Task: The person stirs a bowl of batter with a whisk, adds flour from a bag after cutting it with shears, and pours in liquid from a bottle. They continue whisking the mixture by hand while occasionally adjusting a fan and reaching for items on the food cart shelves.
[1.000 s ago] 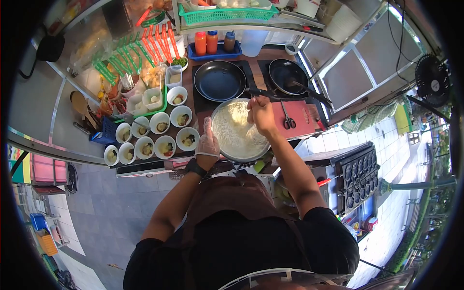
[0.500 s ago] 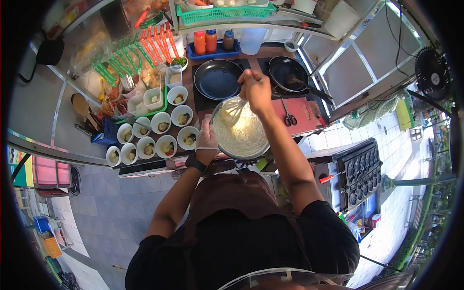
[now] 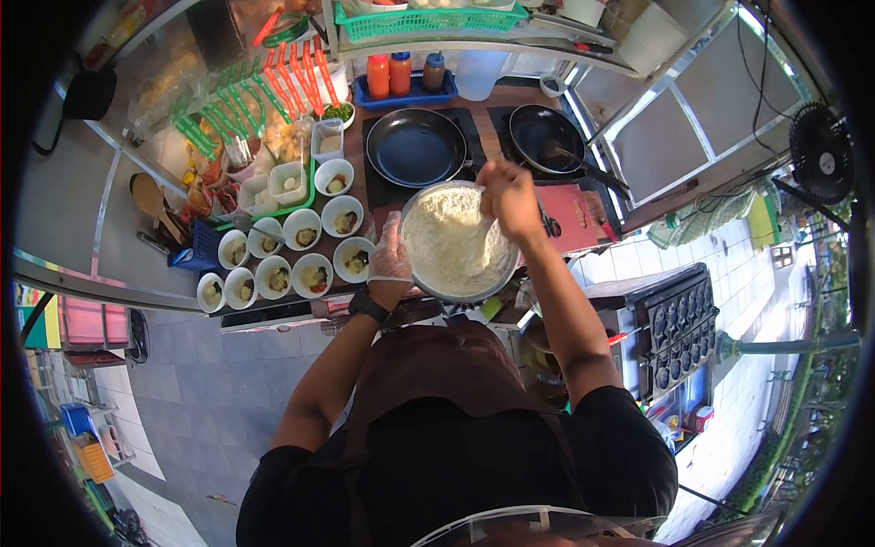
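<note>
A round mixing bowl of pale, floury batter stands at the counter's front edge. Against its left side, my left hand, in a clear plastic glove, grips the bowl. Over the bowl's right side, my bare right hand is closed around a whisk, whose wires are smeared by motion in the batter. Several white cups with bits of food inside stand left of my left hand. A dark frying pan lies just beyond the bowl.
Another pan with a utensil in it sits at the back right. Scissors lie on a red board, partly behind my right hand. Sauce bottles stand in a blue tray. A molded griddle is to the right.
My right hand has swung right and slightly toward me with the whisk, from the bowl's far rim to its right side. My left hand keeps its place on the bowl.
</note>
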A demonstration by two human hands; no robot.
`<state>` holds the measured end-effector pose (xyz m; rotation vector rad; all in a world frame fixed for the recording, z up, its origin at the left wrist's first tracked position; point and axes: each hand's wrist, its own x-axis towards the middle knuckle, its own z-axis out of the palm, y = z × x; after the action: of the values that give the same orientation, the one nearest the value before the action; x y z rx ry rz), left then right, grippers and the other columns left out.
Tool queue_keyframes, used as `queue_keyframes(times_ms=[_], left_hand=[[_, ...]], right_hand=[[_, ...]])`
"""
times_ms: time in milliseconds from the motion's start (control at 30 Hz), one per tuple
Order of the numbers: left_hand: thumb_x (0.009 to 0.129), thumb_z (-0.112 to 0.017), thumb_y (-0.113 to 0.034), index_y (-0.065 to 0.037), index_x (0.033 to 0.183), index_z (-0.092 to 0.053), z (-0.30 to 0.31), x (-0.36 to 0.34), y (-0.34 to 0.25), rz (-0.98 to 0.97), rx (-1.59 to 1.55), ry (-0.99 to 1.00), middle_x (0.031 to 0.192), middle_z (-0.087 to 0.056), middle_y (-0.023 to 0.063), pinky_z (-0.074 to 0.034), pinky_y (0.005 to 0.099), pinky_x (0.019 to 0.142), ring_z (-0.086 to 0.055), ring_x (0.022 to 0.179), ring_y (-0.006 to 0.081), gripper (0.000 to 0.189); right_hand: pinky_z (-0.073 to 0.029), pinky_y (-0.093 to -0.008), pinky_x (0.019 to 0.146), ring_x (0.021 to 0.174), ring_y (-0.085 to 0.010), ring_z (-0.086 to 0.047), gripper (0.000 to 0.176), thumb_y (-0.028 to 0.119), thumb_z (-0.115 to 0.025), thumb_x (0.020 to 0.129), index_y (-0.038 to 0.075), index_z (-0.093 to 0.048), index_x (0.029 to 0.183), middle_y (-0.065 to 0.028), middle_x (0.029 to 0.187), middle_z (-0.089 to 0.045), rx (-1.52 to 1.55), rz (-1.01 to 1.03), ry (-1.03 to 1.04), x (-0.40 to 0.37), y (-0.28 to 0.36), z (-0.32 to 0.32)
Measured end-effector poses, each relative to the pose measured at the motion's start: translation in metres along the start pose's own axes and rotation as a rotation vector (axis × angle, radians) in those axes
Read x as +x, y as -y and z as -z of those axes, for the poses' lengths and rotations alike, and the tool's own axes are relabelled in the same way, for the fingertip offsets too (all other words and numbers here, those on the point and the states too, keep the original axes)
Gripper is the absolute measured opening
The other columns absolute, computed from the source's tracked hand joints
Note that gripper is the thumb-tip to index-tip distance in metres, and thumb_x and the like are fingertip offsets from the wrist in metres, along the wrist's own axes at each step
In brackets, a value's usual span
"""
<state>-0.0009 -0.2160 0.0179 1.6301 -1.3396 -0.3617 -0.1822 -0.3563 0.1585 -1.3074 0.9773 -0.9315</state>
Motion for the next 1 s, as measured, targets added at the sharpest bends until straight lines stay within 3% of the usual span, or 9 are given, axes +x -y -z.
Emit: queue_keyframes(times_ms=[133, 200, 467, 533, 567, 633, 733, 933, 1000], left_hand=[[0.104, -0.043, -0.007, 0.0, 0.147, -0.042, 0.004, 0.0, -0.006, -0.017, -0.015, 0.005, 0.144, -0.051, 0.0285, -0.042, 0.0445, 0.112, -0.051, 0.134, 0.042, 0.044], [0.104, -0.043, -0.007, 0.0, 0.147, -0.042, 0.002, 0.0, -0.007, -0.016, -0.017, 0.008, 0.145, -0.051, 0.0285, -0.042, 0.0446, 0.112, -0.051, 0.134, 0.042, 0.044], [0.101, -0.044, -0.003, 0.0, 0.147, -0.043, 0.004, -0.001, -0.006, 0.014, -0.028, 0.011, 0.142, -0.054, 0.0275, -0.044, 0.0424, 0.109, -0.054, 0.132, 0.0408, 0.046], [0.1, -0.045, -0.003, 0.0, 0.147, -0.044, 0.004, -0.002, -0.005, -0.003, -0.009, -0.005, 0.141, -0.055, 0.0274, -0.044, 0.0422, 0.109, -0.054, 0.131, 0.041, 0.047], [0.1, -0.045, -0.003, 0.0, 0.146, -0.044, 0.004, -0.002, -0.005, -0.025, 0.01, -0.018, 0.141, -0.055, 0.0273, -0.045, 0.042, 0.108, -0.055, 0.13, 0.0412, 0.047], [0.099, -0.046, -0.003, 0.001, 0.146, -0.044, 0.005, -0.004, -0.005, -0.005, -0.014, -0.015, 0.141, -0.055, 0.0272, -0.045, 0.0419, 0.108, -0.055, 0.13, 0.041, 0.047], [0.1, -0.046, -0.003, 0.001, 0.146, -0.044, -0.001, -0.003, 0.003, -0.016, -0.011, -0.013, 0.141, -0.055, 0.0272, -0.045, 0.0417, 0.108, -0.054, 0.131, 0.0405, 0.047], [0.101, -0.045, -0.004, 0.002, 0.146, -0.043, 0.004, 0.0, -0.007, 0.027, -0.019, 0.013, 0.143, -0.053, 0.028, -0.044, 0.0416, 0.109, -0.053, 0.132, 0.04, 0.046], [0.101, -0.044, -0.005, 0.002, 0.146, -0.043, 0.002, 0.0, -0.003, 0.013, 0.002, 0.02, 0.143, -0.053, 0.0282, -0.043, 0.0418, 0.109, -0.053, 0.132, 0.04, 0.045]], right_hand=[[-0.033, -0.0297, 0.042, 0.04, -0.0112, -0.04, 0.035, 0.023, -0.05, 0.108, 0.0, -0.058, 0.083, -0.0024, 0.051, -0.045, 0.228, 0.076, 0.01, 0.014, 0.047, 0.005], [-0.033, -0.0296, 0.042, 0.041, -0.0112, -0.04, 0.035, 0.023, -0.051, 0.108, -0.001, -0.058, 0.083, -0.0021, 0.051, -0.045, 0.134, 0.108, -0.057, 0.018, 0.051, -0.011], [-0.034, -0.0257, 0.046, 0.047, -0.0058, -0.047, 0.037, 0.022, -0.051, 0.106, 0.001, -0.061, 0.078, 0.0003, 0.055, -0.051, -0.087, 0.068, 0.027, -0.009, -0.037, -0.065], [-0.034, -0.026, 0.047, 0.048, -0.0062, -0.047, 0.034, 0.019, -0.051, 0.105, 0.001, -0.061, 0.078, 0.0, 0.056, -0.052, -0.304, 0.294, -0.004, -0.027, -0.053, -0.062], [-0.034, -0.026, 0.047, 0.048, -0.0062, -0.047, 0.034, 0.019, -0.051, 0.105, 0.001, -0.061, 0.078, 0.0, 0.056, -0.052, -0.306, 0.295, 0.005, -0.029, -0.054, -0.056], [-0.034, -0.027, 0.045, 0.045, -0.0078, -0.046, 0.03, 0.017, -0.052, 0.103, 0.001, -0.061, 0.079, -0.001, 0.055, -0.052, -0.232, 0.024, 0.073, -0.033, -0.053, -0.034], [-0.032, -0.0279, 0.045, 0.045, -0.0074, -0.043, 0.03, 0.018, -0.052, 0.104, 0.003, -0.064, 0.081, 0.0011, 0.055, -0.049, -0.057, -0.148, 0.129, -0.016, -0.033, -0.007], [-0.03, -0.0263, 0.041, 0.041, -0.007, -0.042, 0.035, 0.02, -0.05, 0.107, 0.001, -0.062, 0.08, 0.0002, 0.051, -0.048, 0.219, 0.08, 0.103, 0.009, 0.048, -0.002], [-0.03, -0.026, 0.042, 0.042, -0.0066, -0.042, 0.035, 0.022, -0.052, 0.107, 0.003, -0.062, 0.078, 0.0016, 0.051, -0.047, 0.126, 0.126, 0.072, 0.017, 0.049, -0.016]])
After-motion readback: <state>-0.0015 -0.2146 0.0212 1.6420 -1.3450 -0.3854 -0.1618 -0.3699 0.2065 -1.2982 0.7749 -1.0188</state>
